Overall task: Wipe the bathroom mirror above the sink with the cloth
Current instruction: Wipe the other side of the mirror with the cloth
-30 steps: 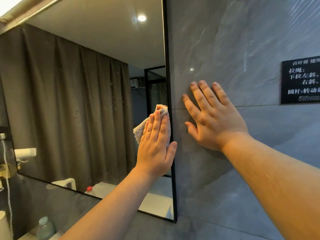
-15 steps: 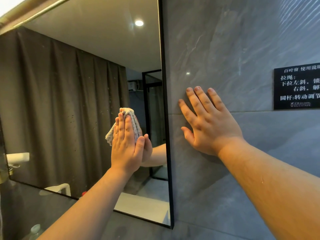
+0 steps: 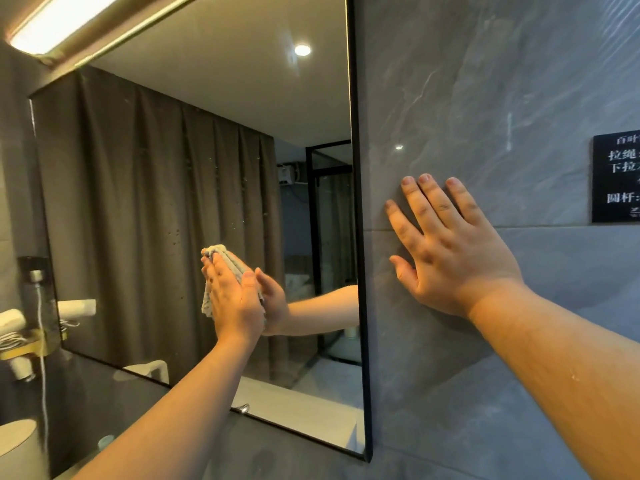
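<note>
Left hand (image 3: 235, 299), fingers straight, presses bunched cloth (image 3: 221, 261) flat on mirror (image 3: 156, 220) mid-pane for wiping contact; right hand (image 3: 450, 258) splayed, empty, flat on wall tile (image 3: 485, 98), likely bracing the reach.

a bathroom: black-framed wall mirror (image 3: 207, 168), grey marble-look tiles (image 3: 485, 98), strip light (image 3: 69, 19) above the glass.

Pale speckled cloth (image 3: 221, 261); black-framed mirror (image 3: 360, 271); grey marbled wall tile (image 3: 467, 98); black sign (image 3: 616, 178), white lettering.
</note>
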The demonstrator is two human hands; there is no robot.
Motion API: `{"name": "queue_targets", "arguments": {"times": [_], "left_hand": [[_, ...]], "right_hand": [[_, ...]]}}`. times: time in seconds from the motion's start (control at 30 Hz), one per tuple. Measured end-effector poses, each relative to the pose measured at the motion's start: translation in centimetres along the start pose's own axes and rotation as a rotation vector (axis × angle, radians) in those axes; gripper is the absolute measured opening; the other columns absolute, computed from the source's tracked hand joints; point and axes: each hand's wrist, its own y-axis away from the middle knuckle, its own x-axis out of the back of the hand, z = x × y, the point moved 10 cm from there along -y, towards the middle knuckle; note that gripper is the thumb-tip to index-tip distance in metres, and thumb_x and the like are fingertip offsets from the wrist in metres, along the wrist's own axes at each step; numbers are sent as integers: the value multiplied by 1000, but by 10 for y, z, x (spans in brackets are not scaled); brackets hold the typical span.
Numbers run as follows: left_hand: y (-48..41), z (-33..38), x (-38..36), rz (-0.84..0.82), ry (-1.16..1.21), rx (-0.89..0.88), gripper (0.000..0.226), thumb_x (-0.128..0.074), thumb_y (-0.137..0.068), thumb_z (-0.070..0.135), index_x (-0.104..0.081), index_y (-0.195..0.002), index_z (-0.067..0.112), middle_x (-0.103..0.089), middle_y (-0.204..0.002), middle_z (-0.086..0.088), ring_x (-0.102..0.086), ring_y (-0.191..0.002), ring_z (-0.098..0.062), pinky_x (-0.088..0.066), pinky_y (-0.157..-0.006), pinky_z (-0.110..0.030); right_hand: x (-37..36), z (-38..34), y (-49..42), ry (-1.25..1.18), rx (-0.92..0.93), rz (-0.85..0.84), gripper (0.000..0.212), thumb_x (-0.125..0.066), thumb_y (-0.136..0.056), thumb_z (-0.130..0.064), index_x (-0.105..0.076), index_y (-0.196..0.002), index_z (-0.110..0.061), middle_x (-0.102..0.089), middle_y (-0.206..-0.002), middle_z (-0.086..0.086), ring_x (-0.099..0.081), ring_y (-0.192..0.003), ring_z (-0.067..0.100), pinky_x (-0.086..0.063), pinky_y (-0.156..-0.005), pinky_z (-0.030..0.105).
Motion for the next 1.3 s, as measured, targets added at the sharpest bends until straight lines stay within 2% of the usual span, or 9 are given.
{"name": "queue_targets", "arguments": {"times": [0.17, 0.33, 0.43, 0.57, 0.73, 0.8, 0.9, 1.1, 1.3], "left_hand": [[2, 5, -2, 2, 31, 0, 69, -20, -95, 51, 7, -154, 25, 8, -162, 10, 4, -149, -11, -8, -122, -42], [-4, 43, -8, 4, 36, -162, 69, -15, -95, 51, 3, -155, 22, 7, -162, 10, 6, -148, -4, -6, -123, -38], [-12, 70, -13, -12, -1, -269, 68, -15, -95, 49, -1, -155, 20, 0, -163, 3, 2, -149, -8, -7, -123, -37], [-9, 101, -22, 58, -102, -417, 64, -33, -100, 35, -3, -155, 18, -7, -163, -3, -3, -149, -14, -17, -120, -45], [41, 174, -25, -96, -80, -744, 65, -33, -96, 35, -14, -152, 8, -10, -161, -12, -2, -150, -21, -6, -122, -41], [63, 199, -32, -146, -57, -846, 67, -35, -94, 35, -19, -151, 3, -12, -160, -16, -4, -150, -25, -6, -122, -43], [69, 205, -36, -148, -53, -840, 67, -36, -94, 33, -21, -150, 1, -12, -160, -16, -4, -150, -25, -8, -122, -43], [55, 198, -34, -186, -66, -853, 67, -34, -95, 36, -11, -152, 10, -5, -162, -8, 2, -150, -19, -2, -122, -38], [-8, 169, -27, -37, -163, -616, 66, -27, -99, 40, -6, -155, 11, -1, -163, -5, 7, -149, -14, -4, -122, -38]], "right_hand": [[0, -1, 0, -9, 1, 1, 74, -33, -94, -51, -34, -152, -5, -25, -158, 28, -23, -147, 44, -14, -120, 58], [0, -1, 0, -11, -3, 3, 74, -33, -94, -51, -34, -152, -5, -25, -158, 28, -23, -147, 44, -15, -120, 59], [0, -1, 0, -13, -2, 7, 74, -34, -94, -51, -34, -152, -6, -25, -158, 27, -23, -147, 44, -15, -120, 59], [0, 0, 0, -13, 0, 11, 74, -34, -93, -51, -34, -152, -5, -24, -158, 28, -22, -147, 44, -13, -120, 58], [0, -1, 0, -23, -3, 9, 74, -35, -93, -52, -35, -151, -5, -24, -158, 28, -23, -147, 44, -14, -120, 59], [0, -1, 0, -31, -8, 8, 74, -35, -92, -52, -36, -151, -6, -25, -158, 28, -23, -147, 43, -14, -120, 59], [0, -1, 0, -34, -7, 1, 75, -34, -92, -53, -36, -151, -6, -24, -158, 27, -23, -147, 43, -15, -120, 58], [1, 0, 0, -45, -8, 20, 74, -34, -93, -52, -37, -150, -6, -25, -158, 27, -24, -147, 43, -14, -121, 58], [1, 0, 0, -46, -6, 22, 74, -33, -93, -51, -36, -150, -5, -26, -157, 28, -24, -147, 44, -14, -121, 58]]}}
